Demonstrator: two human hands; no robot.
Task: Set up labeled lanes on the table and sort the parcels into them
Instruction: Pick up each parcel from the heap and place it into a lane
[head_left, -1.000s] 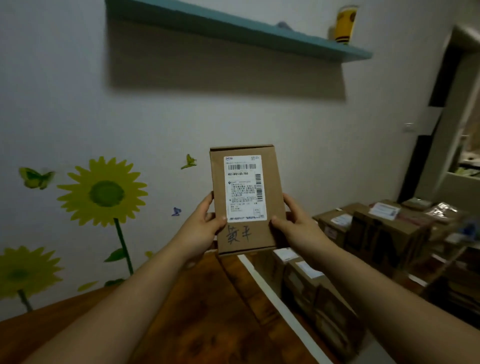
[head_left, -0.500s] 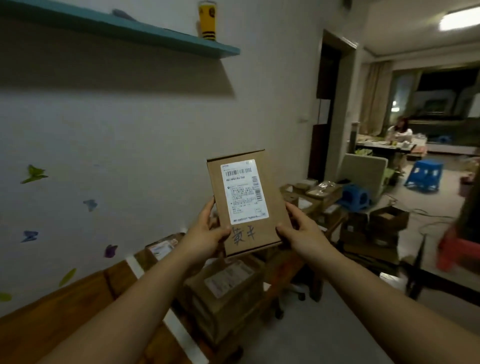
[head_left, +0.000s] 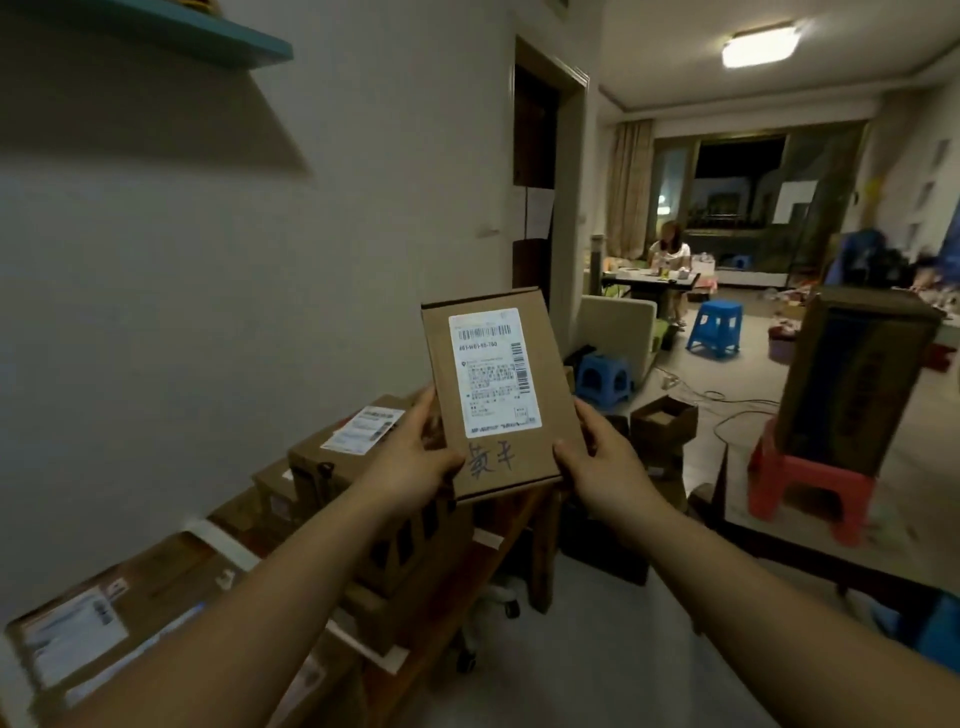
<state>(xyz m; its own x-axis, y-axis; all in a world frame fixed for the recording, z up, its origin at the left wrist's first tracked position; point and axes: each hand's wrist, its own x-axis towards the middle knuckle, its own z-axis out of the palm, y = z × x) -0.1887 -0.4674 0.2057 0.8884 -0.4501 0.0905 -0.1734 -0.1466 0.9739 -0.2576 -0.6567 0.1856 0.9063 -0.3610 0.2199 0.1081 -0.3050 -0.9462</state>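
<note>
I hold a flat brown cardboard parcel (head_left: 558, 415) upright in front of me, a white shipping label on its face and handwritten characters below the label. My left hand (head_left: 410, 462) grips its lower left edge and my right hand (head_left: 605, 462) its lower right edge. Below it runs the wooden table (head_left: 498, 525) against the wall, with several cardboard parcels (head_left: 332, 467) on it and white tape strips (head_left: 221, 540) across its top.
A tall carton (head_left: 852, 384) stands on a red stool (head_left: 810, 488) at right. Blue stools (head_left: 602, 379) and an open box (head_left: 662, 423) sit on the floor beyond the table's end. A person sits at a far table (head_left: 667, 254). A teal shelf (head_left: 208, 36) hangs overhead.
My view has swung right, from the sunflower wall to the table's end and the room beyond. The parcel stays held in both hands, now tilted slightly left.
</note>
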